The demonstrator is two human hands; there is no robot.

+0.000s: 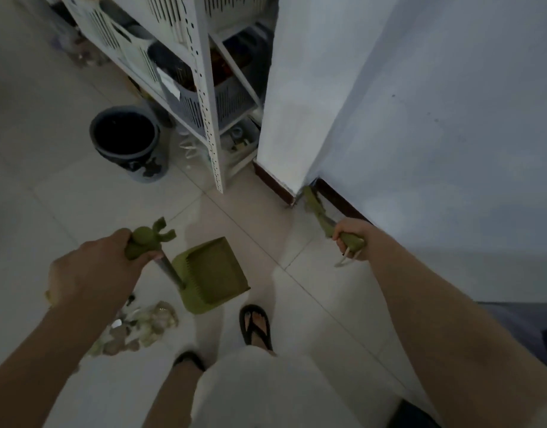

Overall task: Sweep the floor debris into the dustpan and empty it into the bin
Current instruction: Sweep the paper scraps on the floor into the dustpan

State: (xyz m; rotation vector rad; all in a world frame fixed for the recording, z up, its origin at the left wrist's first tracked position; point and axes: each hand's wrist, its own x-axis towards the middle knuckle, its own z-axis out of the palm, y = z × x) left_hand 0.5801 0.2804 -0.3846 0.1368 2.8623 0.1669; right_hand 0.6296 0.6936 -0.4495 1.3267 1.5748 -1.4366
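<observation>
Fingers (119, 240) curled tight: left hand (89, 267) holds the dustpan (216, 270), right hand (352, 236) the broom (318, 214).

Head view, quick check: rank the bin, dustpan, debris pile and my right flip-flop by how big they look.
1. Grey bin and green dustpan: about alike, not ranked.
2. Debris pile, partly hidden by the left forearm.
3. Right flip-flop, clearly smallest.

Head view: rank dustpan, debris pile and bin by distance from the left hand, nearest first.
1. Dustpan: the left hand grips its handle, with the pan just to the right.
2. Debris pile: low down, under that forearm.
3. Bin: farther ahead, beside the rack.
</observation>
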